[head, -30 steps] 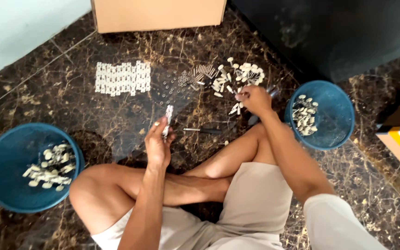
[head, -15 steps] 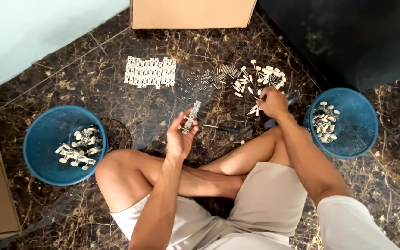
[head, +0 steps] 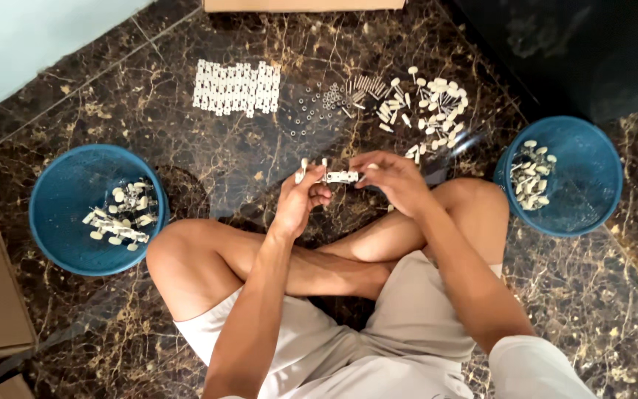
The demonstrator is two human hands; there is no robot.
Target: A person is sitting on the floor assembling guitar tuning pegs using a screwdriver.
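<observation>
Both hands grasp one small white strip [head: 340, 176] above the crossed legs, the left hand [head: 298, 199] pinching its left end and the right hand [head: 391, 177] its right end. Loose white parts [head: 426, 100] lie just beyond on the floor [head: 186, 155], between the left tub [head: 60, 203] and the right tub [head: 592, 177].

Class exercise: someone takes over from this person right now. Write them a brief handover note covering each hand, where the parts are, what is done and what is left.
Left hand and right hand together hold one small white strip above the crossed legs.
Flat white strips lie in a neat block on the floor; small rings, pins and white knobs lie loose beside it.
Done: the left tub holds several assembled white pieces.
Left: the right tub holds more white knobs, and the block is large.
</observation>
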